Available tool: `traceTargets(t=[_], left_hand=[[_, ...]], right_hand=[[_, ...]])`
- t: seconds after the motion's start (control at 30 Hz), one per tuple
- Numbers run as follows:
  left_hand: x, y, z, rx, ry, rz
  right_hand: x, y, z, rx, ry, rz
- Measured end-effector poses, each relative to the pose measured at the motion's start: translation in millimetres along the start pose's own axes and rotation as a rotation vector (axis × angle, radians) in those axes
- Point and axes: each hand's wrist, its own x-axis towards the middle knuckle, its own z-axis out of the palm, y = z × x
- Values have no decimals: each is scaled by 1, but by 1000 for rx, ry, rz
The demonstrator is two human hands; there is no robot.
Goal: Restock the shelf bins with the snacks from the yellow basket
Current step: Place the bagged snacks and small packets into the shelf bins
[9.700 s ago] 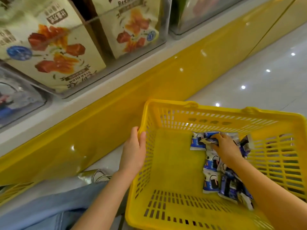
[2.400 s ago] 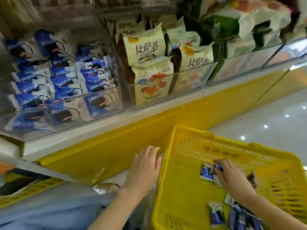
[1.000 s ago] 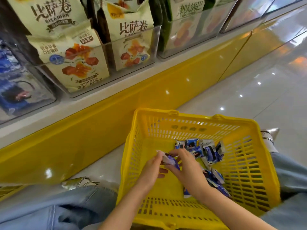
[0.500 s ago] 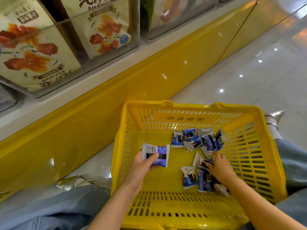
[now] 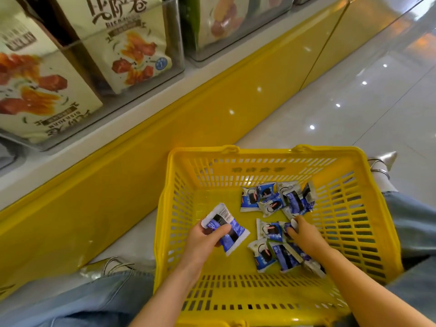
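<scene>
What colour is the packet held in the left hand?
Blue and white packet, gripped by the left hand; head view.

Saw hard, glossy yellow plastic in the slotted basket (image 5: 264,151). Noted shiny, crinkled film on the snack packets (image 5: 273,199), clear smooth plastic in the shelf bins (image 5: 175,43), a glossy yellow shelf base (image 5: 188,119), polished, reflective floor tiles (image 5: 354,102), matt denim on the trouser legs (image 5: 106,300) and metallic silver on the shoes (image 5: 383,161).

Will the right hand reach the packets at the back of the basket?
Probably yes. The right hand is inside the open basket, close to the back packets, and nothing covers them.
</scene>
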Motion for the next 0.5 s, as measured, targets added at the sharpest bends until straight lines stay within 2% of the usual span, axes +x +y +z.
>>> traceTargets(t=[0.2, 0.3, 0.43, 0.5], left_hand=[[-15, 2, -10, -29, 37, -26], [-25, 7, -16, -63, 25, -47], [-39, 15, -24, -112, -1, -38], [-47, 22, -29, -190, -22, -16]], right_hand=[[-36, -64, -9, 205, 10, -198], [-68, -100, -16, 309, 38, -362], [-110, -142, -14, 374, 158, -542], [-131, -162, -13, 404, 135, -648]])
